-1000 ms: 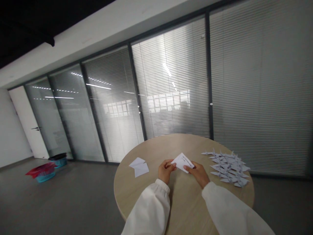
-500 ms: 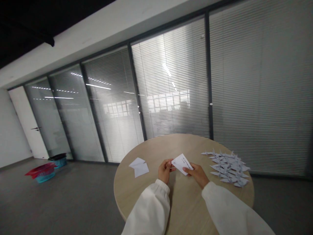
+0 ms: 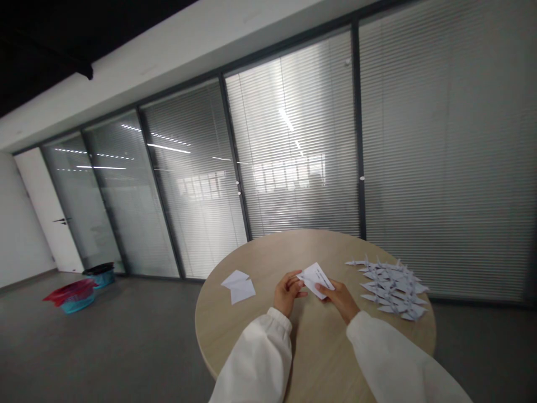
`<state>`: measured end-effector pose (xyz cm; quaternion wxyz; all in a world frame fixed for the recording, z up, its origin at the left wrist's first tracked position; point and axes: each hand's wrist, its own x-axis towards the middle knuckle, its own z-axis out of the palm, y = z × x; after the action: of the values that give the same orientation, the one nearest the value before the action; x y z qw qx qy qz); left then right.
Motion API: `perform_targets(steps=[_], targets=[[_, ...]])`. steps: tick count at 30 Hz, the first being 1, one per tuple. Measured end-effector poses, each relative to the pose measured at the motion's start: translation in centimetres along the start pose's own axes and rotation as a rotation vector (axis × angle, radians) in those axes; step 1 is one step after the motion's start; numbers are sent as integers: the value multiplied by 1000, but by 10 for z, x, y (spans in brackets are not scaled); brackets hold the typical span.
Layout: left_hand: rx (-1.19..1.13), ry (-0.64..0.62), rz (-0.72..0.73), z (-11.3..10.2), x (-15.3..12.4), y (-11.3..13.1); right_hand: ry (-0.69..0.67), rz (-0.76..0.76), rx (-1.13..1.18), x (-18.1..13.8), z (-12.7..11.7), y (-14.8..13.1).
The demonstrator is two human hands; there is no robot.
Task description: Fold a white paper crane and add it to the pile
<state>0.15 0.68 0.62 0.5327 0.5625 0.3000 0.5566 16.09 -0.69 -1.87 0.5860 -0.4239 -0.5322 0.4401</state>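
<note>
A folded white paper (image 3: 317, 278) with small dark print along its right edge is held up over the table, one corner pointing left. My right hand (image 3: 342, 299) is closed on its lower right side, thumb on top and the fingers hidden underneath. At the left corner, my left hand (image 3: 286, 292) has its thumb and index finger against the paper, while its other fingers are curled and slightly apart. Right of my hands lies a cluster of several folded paper cranes (image 3: 394, 288). Further left rest white paper pieces (image 3: 241, 287) with creases.
The round wooden table (image 3: 268, 252) carries all the paper. Behind it runs a glass partition with blinds (image 3: 293, 140). On the floor at left stand a blue bin with a red liner (image 3: 78, 296) and another with a black liner (image 3: 100, 274), near a white door (image 3: 50, 212).
The folded paper has shifted slightly right and turned a little in my right hand. My left hand has moved slightly right, its fingers spreading somewhat.
</note>
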Motion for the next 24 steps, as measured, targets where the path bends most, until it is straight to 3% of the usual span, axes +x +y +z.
perform_targets(steps=[8,16,24], targets=[[40,1,22,1,0,1,-8,12,32,0,2,-2],[108,-74,6,4,-1,-5,-27,3,96,0,1,1],[139,6,-8,3,1,-8,-13,-19,78,1,1,1]])
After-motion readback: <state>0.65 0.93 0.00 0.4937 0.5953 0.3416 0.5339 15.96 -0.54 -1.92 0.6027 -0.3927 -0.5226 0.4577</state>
